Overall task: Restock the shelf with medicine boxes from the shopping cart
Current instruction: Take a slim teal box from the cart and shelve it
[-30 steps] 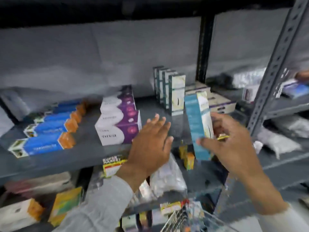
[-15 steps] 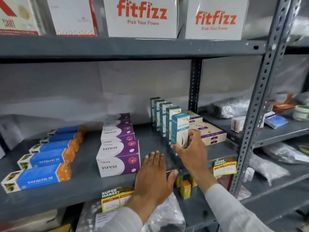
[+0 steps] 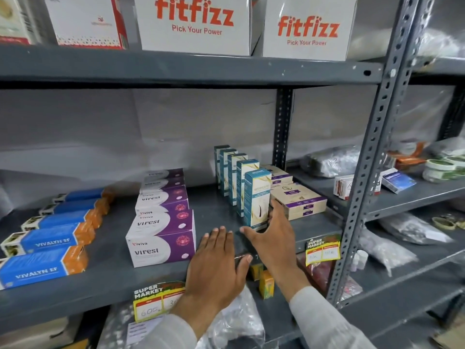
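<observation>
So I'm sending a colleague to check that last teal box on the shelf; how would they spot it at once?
On the grey middle shelf, right of the purple Virest boxes, stands a row of tall teal boxes running front to back. It is the frontmost teal box, nearest the edge, with the right hand open beside it.

Even, soft indoor light from above and in front leaves the grey wall (image 3: 100, 137) pale and dims the lower tiers. No harsh glare. The fitfizz cartons (image 3: 198, 23) read sharp; plastic bags (image 3: 412, 230) at right smear softly. Wide-angle bending tilts the perforated upright (image 3: 372, 137).
</observation>
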